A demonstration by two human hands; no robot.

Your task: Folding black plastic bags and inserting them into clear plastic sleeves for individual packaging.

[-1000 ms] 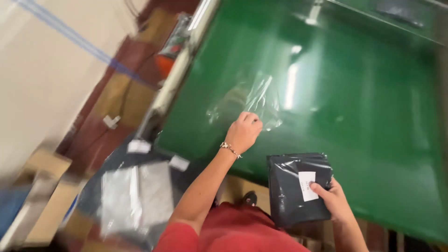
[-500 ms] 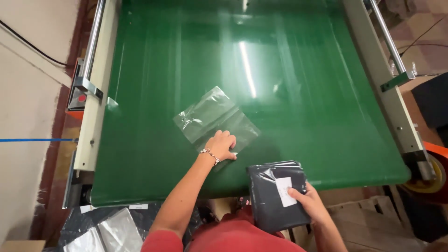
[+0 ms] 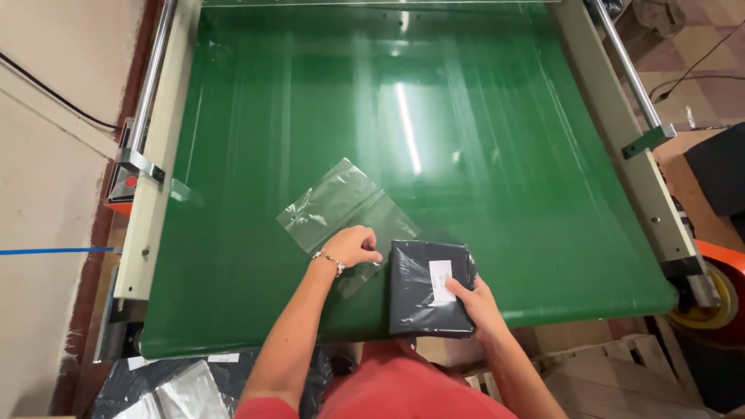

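Green conveyor belt [image 3: 497, 124]. Clear plastic bag [image 3: 337, 203] flat, centre frame; left hand [image 3: 353, 246] pinches its near edge. Right hand [image 3: 475, 304] grips black parcel [image 3: 429, 287] (white label up), lower centre. Bagging step likely; next needs bag mouth opened.

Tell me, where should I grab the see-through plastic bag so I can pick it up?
Probably by its far corner, coming from the upper left. The clear bag lies flat and slanted on the green belt; that corner is free. The left hand rests on its near edge, and the black packet, held by the right hand, crowds the right.
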